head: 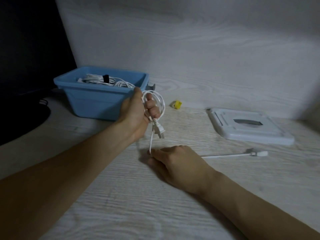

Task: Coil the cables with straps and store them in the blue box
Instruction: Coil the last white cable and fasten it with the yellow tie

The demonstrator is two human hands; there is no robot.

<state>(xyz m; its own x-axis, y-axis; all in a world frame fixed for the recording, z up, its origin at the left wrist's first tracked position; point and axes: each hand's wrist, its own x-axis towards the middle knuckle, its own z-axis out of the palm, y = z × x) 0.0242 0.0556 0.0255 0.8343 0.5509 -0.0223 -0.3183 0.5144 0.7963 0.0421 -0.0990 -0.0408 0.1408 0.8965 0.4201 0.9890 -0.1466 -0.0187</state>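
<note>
A white cable (156,101) is held in the left hand (136,111), just in front of the blue box (97,103). The cable is wound in a few loops, and the fingers are curled round them, so the loops are gripped firmly. A 2-pin plug (158,131) hangs below this hand. From the loops 1 strand is led down to the right hand (174,160), which rests on the table (121,196). The strand is pinched there between the thumb and the fingertips; the other fingers are bent. Behind the right hand the cable is laid flat on the table toward the right, and it is ended by a small white connector (259,153).

The box stands at the back left of the table, uncovered. Inside it 1 coiled white bundle (97,80) is seen, tied with a black strap (105,78). A white lid (249,127) is laid flat on the table at the right, well apart from the box. Between the box and the lid a small yellow roll (176,104) is placed; what it is cannot be told surely. At the far left a dark object (26,66) is seen.
</note>
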